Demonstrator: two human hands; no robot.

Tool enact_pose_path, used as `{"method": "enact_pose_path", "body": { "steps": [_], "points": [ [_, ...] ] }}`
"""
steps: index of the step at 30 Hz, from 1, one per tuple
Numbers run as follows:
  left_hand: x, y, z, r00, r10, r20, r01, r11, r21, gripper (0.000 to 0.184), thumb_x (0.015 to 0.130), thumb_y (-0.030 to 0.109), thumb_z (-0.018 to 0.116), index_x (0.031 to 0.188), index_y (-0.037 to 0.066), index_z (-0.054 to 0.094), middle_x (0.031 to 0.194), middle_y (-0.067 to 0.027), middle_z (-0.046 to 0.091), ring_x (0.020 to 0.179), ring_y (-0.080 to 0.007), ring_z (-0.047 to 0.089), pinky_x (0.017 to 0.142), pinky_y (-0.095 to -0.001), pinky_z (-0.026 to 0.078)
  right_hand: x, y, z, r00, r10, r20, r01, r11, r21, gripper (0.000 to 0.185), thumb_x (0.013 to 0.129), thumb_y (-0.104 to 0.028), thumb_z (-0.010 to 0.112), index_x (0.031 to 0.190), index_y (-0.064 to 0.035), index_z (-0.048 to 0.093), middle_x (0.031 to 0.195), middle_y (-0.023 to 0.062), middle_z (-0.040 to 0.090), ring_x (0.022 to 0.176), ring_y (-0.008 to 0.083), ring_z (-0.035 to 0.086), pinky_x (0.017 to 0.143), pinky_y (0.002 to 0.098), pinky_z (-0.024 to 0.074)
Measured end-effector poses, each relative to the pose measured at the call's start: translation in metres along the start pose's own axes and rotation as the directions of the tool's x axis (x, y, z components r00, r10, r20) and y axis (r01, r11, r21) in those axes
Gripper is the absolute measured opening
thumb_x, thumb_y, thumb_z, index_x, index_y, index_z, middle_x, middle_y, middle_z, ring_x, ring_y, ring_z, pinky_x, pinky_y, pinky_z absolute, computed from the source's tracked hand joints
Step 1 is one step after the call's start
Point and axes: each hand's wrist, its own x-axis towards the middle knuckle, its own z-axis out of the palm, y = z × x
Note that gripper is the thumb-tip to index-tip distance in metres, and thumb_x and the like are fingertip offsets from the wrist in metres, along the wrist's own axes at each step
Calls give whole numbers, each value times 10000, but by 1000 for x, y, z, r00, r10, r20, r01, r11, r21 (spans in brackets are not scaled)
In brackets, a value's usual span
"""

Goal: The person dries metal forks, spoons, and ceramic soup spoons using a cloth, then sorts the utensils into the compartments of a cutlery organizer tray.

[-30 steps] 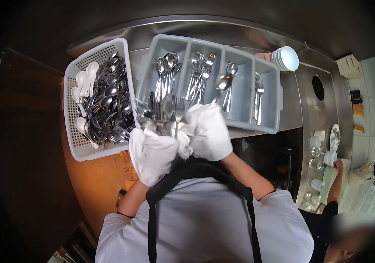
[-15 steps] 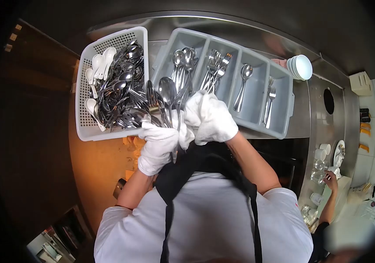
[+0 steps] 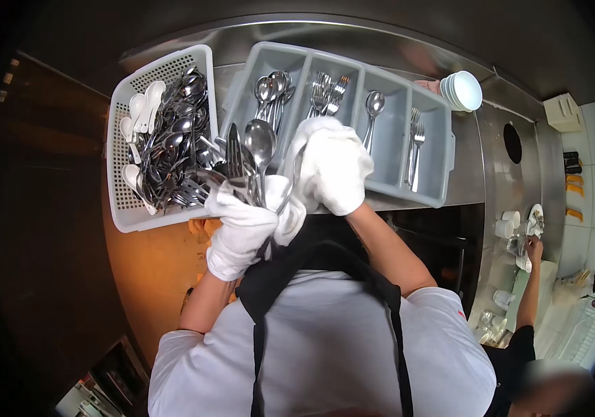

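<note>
My left hand [image 3: 242, 229], in a white glove, grips a bunch of cutlery with a large spoon [image 3: 260, 142] and a knife [image 3: 234, 147] standing up out of it. Close beside it, my white-gloved right hand [image 3: 335, 170] is closed on a bunched white cloth [image 3: 290, 221]. A thin metal handle [image 3: 296, 174] runs along the cloth between both hands; its end is hidden. A perforated basket [image 3: 118, 198] of jumbled metal cutlery and white spoons [image 3: 151, 104] lies to the left. Beyond my hands is a grey cutlery tray [image 3: 398, 163].
The tray's compartments hold spoons [image 3: 266, 89], forks [image 3: 337, 94], a single spoon [image 3: 374, 104] and more forks [image 3: 417, 146]. Stacked white bowls [image 3: 465, 90] stand at its right end. Further right, a co-worker's hand [image 3: 533, 249] is among cups [image 3: 504, 228] on a steel counter.
My right hand has moved a little left and up beside the bunch, its glove now turned more upright. The co-worker's hand has shifted upward. The whole view has shifted slightly.
</note>
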Motion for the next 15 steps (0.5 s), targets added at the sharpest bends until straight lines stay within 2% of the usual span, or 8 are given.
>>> {"method": "enact_pose_path", "body": {
  "steps": [1,2,5,8,9,11,12,15],
  "points": [
    [-3,-11,2,999,-18,46,18,1000,9,174,847,5,679,1007,-8,613,929,-28,681,762,-116,650,696,-262,525,30,-33,-23,858,23,513,168,932,-322,98,795,-140,615,774,-48,642,738,93,645,682,228,637,602,390,508],
    [-2,-13,2,994,88,58,-93,992,91,153,838,17,673,981,2,620,902,-24,672,739,-121,638,670,-271,518,50,-49,-31,570,193,799,130,939,-319,187,782,-136,630,928,-22,659,828,128,655,765,242,644,646,374,509],
    [-1,-15,2,967,213,138,-243,935,257,110,818,30,657,925,25,632,850,-19,648,711,-130,610,641,-292,505,27,-1,-19,912,-102,398,229,931,-286,324,816,-220,598,1054,-2,617,953,173,626,882,272,632,746,371,512],
    [-16,-33,14,927,171,333,-163,985,-54,147,825,-62,596,939,21,639,919,-66,650,823,-162,616,767,-324,506,9,21,-15,986,-127,110,157,929,-334,419,825,-252,577,1135,29,588,1037,209,597,982,303,608,842,356,499],
    [-7,-40,29,880,221,421,-27,907,-420,160,827,-75,591,948,16,645,933,-79,656,839,-170,620,783,-333,507,11,15,-13,986,43,159,20,927,-375,422,812,-227,577,1134,45,587,1038,215,588,1003,314,591,872,342,483],
    [-24,-66,32,914,353,202,-373,925,72,180,835,-76,619,987,7,668,952,-93,669,861,-205,653,790,-352,532,26,-26,-8,911,405,85,-361,879,-312,377,781,-160,572,1083,63,599,1004,213,583,984,327,585,845,327,480],
    [-10,-56,23,754,613,236,-655,669,352,174,866,-65,623,1012,12,680,959,-65,667,909,-207,672,813,-334,547,26,-34,-16,918,317,240,-235,919,-316,314,777,-135,562,1023,55,603,958,201,583,949,334,591,807,340,486],
    [-14,-84,40,948,291,127,-310,936,166,170,863,-66,645,1016,7,661,938,-50,657,917,-167,668,792,-285,546,20,-34,-23,833,113,542,-58,991,-118,177,778,-82,536,883,43,603,847,178,575,870,356,603,741,378,501]
  ]
}}
